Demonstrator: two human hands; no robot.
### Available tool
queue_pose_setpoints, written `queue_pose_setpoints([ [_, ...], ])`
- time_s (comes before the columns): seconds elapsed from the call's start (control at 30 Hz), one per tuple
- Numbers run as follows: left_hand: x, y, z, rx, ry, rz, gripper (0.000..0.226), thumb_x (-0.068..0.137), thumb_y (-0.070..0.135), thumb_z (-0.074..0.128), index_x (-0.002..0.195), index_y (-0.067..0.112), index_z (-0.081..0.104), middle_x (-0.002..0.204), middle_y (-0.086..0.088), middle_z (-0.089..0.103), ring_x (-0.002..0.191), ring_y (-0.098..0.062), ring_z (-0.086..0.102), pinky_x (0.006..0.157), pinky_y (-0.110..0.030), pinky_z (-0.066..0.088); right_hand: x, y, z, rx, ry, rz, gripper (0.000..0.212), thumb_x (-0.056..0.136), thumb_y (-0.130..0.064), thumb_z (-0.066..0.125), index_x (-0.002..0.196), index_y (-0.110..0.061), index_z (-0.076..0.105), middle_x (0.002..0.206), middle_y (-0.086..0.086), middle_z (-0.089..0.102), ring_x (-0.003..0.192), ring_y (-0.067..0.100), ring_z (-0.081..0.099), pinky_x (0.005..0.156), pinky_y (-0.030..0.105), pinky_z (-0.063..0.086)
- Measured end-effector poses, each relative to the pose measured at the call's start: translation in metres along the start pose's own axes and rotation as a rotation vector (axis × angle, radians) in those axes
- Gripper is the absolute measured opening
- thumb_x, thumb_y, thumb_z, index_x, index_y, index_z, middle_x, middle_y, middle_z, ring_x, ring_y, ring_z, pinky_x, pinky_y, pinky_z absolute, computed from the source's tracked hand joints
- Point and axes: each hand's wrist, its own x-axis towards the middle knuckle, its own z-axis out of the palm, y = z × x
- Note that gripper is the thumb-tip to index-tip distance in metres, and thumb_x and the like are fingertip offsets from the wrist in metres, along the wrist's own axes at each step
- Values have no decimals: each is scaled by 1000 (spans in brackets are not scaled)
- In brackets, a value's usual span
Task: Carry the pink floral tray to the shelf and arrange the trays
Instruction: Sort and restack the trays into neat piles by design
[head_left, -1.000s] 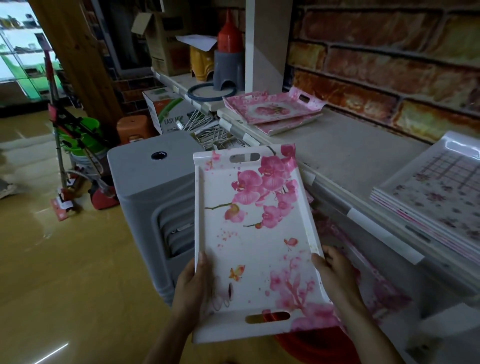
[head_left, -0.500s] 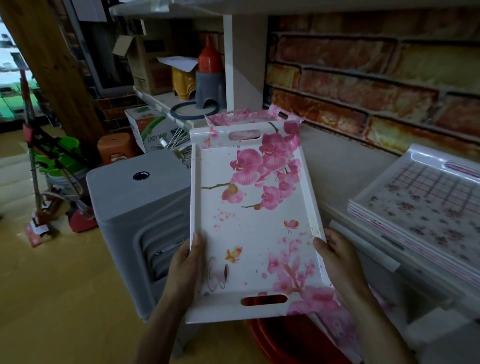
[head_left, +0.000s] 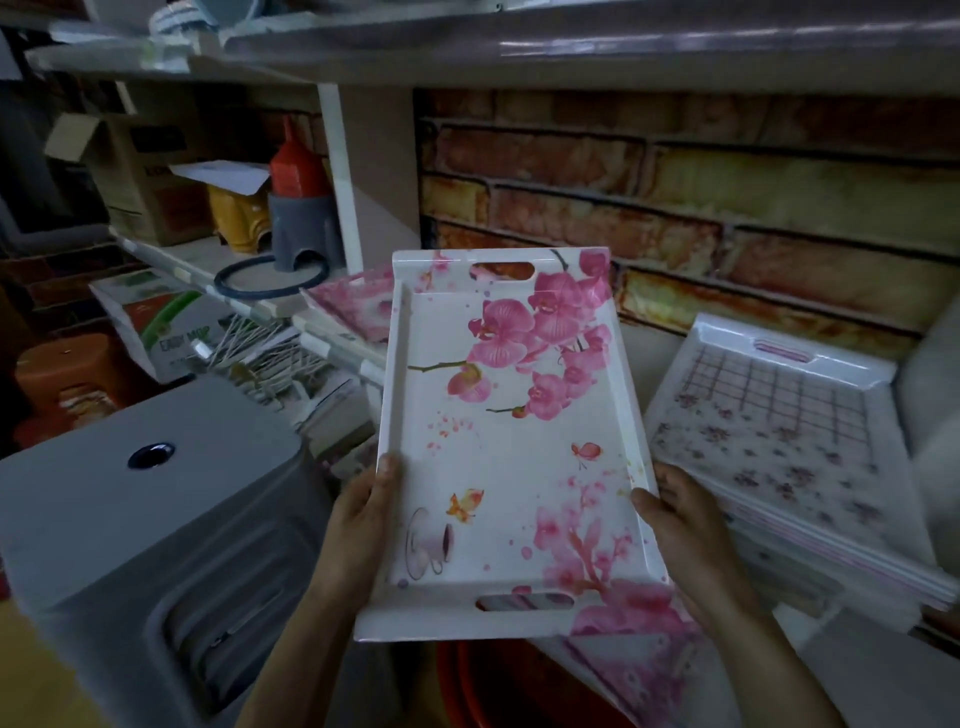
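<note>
Tray first. The white rectangular plastic tray printed with pink orchids (head_left: 509, 441) is in the air, face up and tilted a little toward the camera. Its long axis runs straight away from the person toward the brick-pattern wall (head_left: 675, 208). The far handle slot sits over the pale shelf board (head_left: 649, 353). The near slot hangs off the shelf's front.

Grip: two-handed, on the near half of the long sides. The left hand (head_left: 363, 525) clasps the left rim, thumb on top, fingers underneath and out of sight. The right hand (head_left: 685, 525) does the same on the right rim. Both are closed on the tray and hold nothing else.

Outward. Ahead and left on the shelf lies a low stack of pink-patterned trays (head_left: 353, 312), partly hidden behind the held tray's far left corner and nearer the left hand. To the right a stack of white trays with checked and small-flower print (head_left: 769, 431) sits just beside the right hand. I see bare board between the stacks, in line with the tray's axis.

My read: the carry is nearly done and the placing is not. A straight push would land the tray in the gap. Joining the pink stack would mean swinging the far end left. The risk I see is the right rim clipping the checked stack.

Below are a grey plastic drawer unit (head_left: 130, 519) at left and a red round basin (head_left: 483, 686) under the near edge.
</note>
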Motion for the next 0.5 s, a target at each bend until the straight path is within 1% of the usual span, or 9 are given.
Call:
queue_pose_setpoints([
  [0.07, 15, 5, 7, 32, -19, 28, 42, 100, 47, 43, 101, 17, 73, 100, -1, 77, 98, -22, 72, 89, -40, 55, 4, -3, -6, -5, 53, 8, 21, 96, -5, 54, 108, -21, 62, 101, -11, 69, 91, 3, 64, 74, 25, 49],
  [0.13, 28, 9, 13, 68, -62, 57, 40, 100, 47, 43, 101, 19, 73, 101, 0, 76, 99, -21, 72, 92, -44, 54, 7, -5, -11, -29, 94, 12, 21, 95, -7, 56, 110, -19, 63, 102, -9, 70, 95, 8, 65, 78, 30, 50],
  [0.2, 40, 14, 19, 93, -97, 78, 43, 101, 46, 42, 98, 14, 72, 98, -4, 76, 96, -25, 71, 89, -46, 55, 8, -7, -15, -40, 132, 18, 22, 95, -8, 56, 112, -20, 64, 104, -9, 70, 98, 10, 66, 79, 32, 50],
  [0.27, 52, 18, 24, 117, -125, 87, 46, 101, 48, 42, 97, 12, 71, 95, -4, 75, 96, -24, 70, 86, -43, 55, 7, -10, -17, -49, 169, 26, 22, 95, -9, 56, 109, -22, 65, 104, -9, 71, 97, 10, 68, 82, 34, 52],
  [0.33, 61, 24, 31, 109, -161, 84, 39, 101, 47, 42, 93, 22, 71, 93, 4, 74, 94, -14, 69, 78, -30, 52, 6, -12, -20, -51, 206, 33, 23, 95, -9, 56, 104, -27, 66, 103, -11, 72, 96, 10, 69, 86, 35, 53],
  [0.4, 68, 30, 39, 81, -184, 63, 29, 102, 42, 43, 85, 32, 65, 90, 14, 68, 87, -1, 61, 68, -18, 43, 5, -16, -23, -59, 247, 38, 22, 95, -8, 57, 106, -24, 67, 102, -9, 73, 96, 11, 69, 87, 36, 54],
  [0.47, 73, 36, 47, 85, -224, 65, 27, 103, 37, 44, 80, 35, 59, 85, 21, 60, 78, 8, 53, 61, -10, 40, 4, -21, -26, -75, 283, 40, 21, 95, -7, 57, 108, -20, 67, 102, -9, 73, 95, 10, 69, 87, 36, 53],
  [0.5, 77, 39, 52, 96, -247, 77, 27, 103, 35, 45, 80, 35, 58, 84, 23, 57, 76, 10, 49, 58, -4, 38, 2, -23, -29, -83, 301, 39, 21, 95, -7, 56, 106, -21, 67, 101, -11, 72, 94, 8, 68, 85, 34, 53],
])
